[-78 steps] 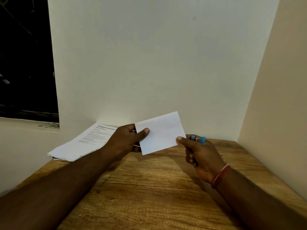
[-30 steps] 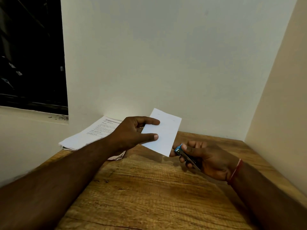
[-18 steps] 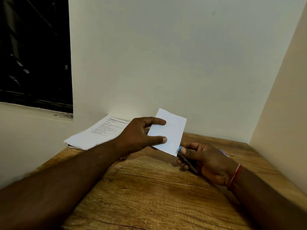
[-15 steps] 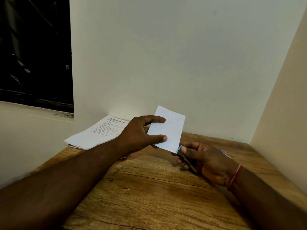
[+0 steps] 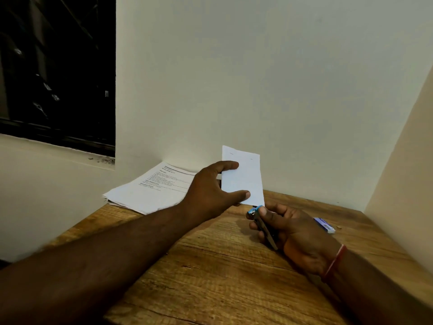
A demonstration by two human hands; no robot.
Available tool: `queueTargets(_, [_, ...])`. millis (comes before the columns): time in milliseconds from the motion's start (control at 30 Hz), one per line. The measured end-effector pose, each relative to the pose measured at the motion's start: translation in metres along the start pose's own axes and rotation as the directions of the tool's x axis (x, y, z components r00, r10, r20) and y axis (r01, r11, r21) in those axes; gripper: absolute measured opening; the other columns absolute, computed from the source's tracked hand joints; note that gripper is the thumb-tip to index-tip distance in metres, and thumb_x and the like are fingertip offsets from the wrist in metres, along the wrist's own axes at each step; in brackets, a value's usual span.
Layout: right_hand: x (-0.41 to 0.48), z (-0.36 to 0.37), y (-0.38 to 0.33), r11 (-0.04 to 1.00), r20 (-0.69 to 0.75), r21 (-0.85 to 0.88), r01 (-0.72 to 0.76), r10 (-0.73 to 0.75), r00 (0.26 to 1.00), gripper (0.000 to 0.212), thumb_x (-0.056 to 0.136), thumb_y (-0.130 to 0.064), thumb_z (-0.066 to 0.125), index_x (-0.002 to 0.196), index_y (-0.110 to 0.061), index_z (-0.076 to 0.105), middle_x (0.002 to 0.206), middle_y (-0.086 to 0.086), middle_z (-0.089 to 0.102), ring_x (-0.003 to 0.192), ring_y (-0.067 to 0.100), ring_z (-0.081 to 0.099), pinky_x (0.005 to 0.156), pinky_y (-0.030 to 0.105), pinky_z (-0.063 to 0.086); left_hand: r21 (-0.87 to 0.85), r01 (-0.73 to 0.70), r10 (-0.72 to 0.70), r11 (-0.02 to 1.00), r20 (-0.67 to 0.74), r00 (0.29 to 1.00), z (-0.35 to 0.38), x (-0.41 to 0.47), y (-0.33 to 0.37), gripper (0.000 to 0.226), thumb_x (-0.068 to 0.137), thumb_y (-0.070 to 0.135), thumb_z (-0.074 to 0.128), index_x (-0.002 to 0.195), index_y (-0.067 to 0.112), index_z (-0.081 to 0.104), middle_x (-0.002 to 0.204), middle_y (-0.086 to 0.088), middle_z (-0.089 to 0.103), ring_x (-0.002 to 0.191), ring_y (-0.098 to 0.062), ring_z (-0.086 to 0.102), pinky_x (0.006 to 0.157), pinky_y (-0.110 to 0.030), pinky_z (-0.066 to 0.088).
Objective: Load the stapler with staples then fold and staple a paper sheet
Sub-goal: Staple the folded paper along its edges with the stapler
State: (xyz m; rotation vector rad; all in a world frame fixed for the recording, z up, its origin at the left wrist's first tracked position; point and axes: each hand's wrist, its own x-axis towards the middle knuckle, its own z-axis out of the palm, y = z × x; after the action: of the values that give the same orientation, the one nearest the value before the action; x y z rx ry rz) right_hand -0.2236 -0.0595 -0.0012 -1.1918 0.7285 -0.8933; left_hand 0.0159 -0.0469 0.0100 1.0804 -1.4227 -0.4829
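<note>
A folded white paper sheet [image 5: 243,177] stands nearly upright above the wooden table [image 5: 210,277]. My left hand [image 5: 210,191] pinches its left edge between thumb and fingers. My right hand [image 5: 295,235] grips a small stapler [image 5: 262,224] with a blue tip, thumb on top. The stapler's blue tip sits at the lower right corner of the sheet. Two faint staple marks show near the sheet's top edge.
A stack of printed papers [image 5: 152,188] lies at the table's back left against the wall. A small blue and white staple box [image 5: 324,225] rests behind my right hand. Walls close the table at the back and right. A dark window is at the upper left.
The sheet has turned from lying sideways to standing upright in my left hand. My right hand brought the stapler up to the sheet's lower corner.
</note>
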Motion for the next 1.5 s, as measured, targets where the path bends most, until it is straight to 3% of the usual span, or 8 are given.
queueTargets(167, [0.006,0.003,0.006,0.983,-0.075,0.169,0.07,-0.058,0.995,0.049,0.084,-0.015,0.091,0.131,-0.004,0.078,0.127,0.028,0.08,0.108,0.032,0.083,0.082,0.039,0.069,0.134,-0.094,0.104,0.987,-0.07,0.992,0.01,-0.008,0.003,0.086,0.074,0.034,0.106,0.149,0.032,0.064,0.147,0.016,0.067,0.127,-0.011,0.07,0.099,-0.032,0.066])
queueTargets(433, [0.005,-0.001,0.003,0.975,-0.132,0.185,0.12,-0.097,0.987,0.031,0.083,-0.018,0.09,0.113,-0.009,0.088,0.123,0.019,0.083,0.105,0.029,0.085,0.079,0.035,0.068,0.152,-0.103,0.106,0.983,-0.013,0.994,0.012,-0.014,0.005,0.089,0.075,0.039,0.105,0.151,0.036,0.06,0.147,0.013,0.066,0.126,-0.012,0.071,0.099,-0.034,0.066])
queueTargets(567, [-0.002,-0.005,-0.006,0.991,-0.114,0.087,0.106,-0.096,0.989,0.036,0.082,-0.02,0.089,0.116,-0.009,0.086,0.112,0.013,0.084,0.086,0.025,0.082,0.071,0.035,0.069,0.198,-0.119,0.096,0.973,0.123,0.988,0.001,-0.011,0.01,0.09,0.075,0.039,0.105,0.152,0.04,0.059,0.149,0.018,0.064,0.128,-0.009,0.069,0.095,-0.02,0.064])
queueTargets(700, [-0.008,-0.011,-0.016,0.987,-0.051,-0.037,0.155,-0.157,0.986,0.052,0.085,-0.017,0.085,0.133,-0.001,0.075,0.111,0.016,0.081,0.077,0.024,0.071,0.069,0.035,0.064,0.216,-0.161,0.081,0.963,0.341,0.937,-0.013,-0.007,0.015,0.088,0.078,0.039,0.102,0.154,0.045,0.059,0.152,0.026,0.063,0.134,-0.004,0.067,0.109,-0.032,0.06])
queueTargets(800, [-0.009,-0.018,-0.021,0.979,-0.037,-0.086,0.183,-0.187,0.982,0.053,0.089,-0.017,0.083,0.138,-0.001,0.072,0.123,0.02,0.079,0.085,0.022,0.074,0.075,0.04,0.055,0.184,-0.161,0.07,0.97,0.422,0.904,-0.02,-0.004,0.017,0.078,0.08,0.038,0.101,0.147,0.052,0.064,0.142,0.028,0.067,0.123,0.001,0.071,0.1,-0.025,0.063])
queueTargets(933, [-0.007,-0.03,-0.027,0.976,-0.061,-0.098,0.196,-0.202,0.977,0.055,0.089,-0.016,0.083,0.141,-0.001,0.07,0.118,0.02,0.078,0.089,0.026,0.076,0.072,0.037,0.054,0.107,-0.114,0.064,0.988,0.393,0.917,-0.025,0.0,0.015,0.057,0.084,0.033,0.097,0.131,0.057,0.074,0.122,0.031,0.074,0.106,-0.001,0.078,0.077,-0.02,0.064])
queueTargets(1267, [-0.001,-0.042,-0.026,0.974,-0.076,-0.103,0.2,-0.208,0.975,0.051,0.09,-0.017,0.083,0.138,-0.006,0.074,0.122,0.021,0.08,0.093,0.026,0.076,0.076,0.039,0.058,0.137,-0.139,0.067,0.981,0.431,0.9,-0.026,0.003,0.01,0.052,0.084,0.03,0.097,0.126,0.055,0.078,0.13,0.024,0.076,0.107,-0.003,0.079,0.081,-0.022,0.065])
queueTargets(1500, [0.0,-0.045,-0.026,0.969,-0.082,-0.132,0.21,-0.222,0.972,0.043,0.085,-0.025,0.086,0.126,-0.011,0.083,0.112,0.016,0.082,0.089,0.023,0.077,0.073,0.035,0.06,0.124,-0.132,0.067,0.984,0.427,0.902,-0.026,0.002,0.01,0.053,0.084,0.029,0.097,0.125,0.056,0.077,0.129,0.022,0.077,0.106,-0.003,0.079,0.078,-0.02,0.064])
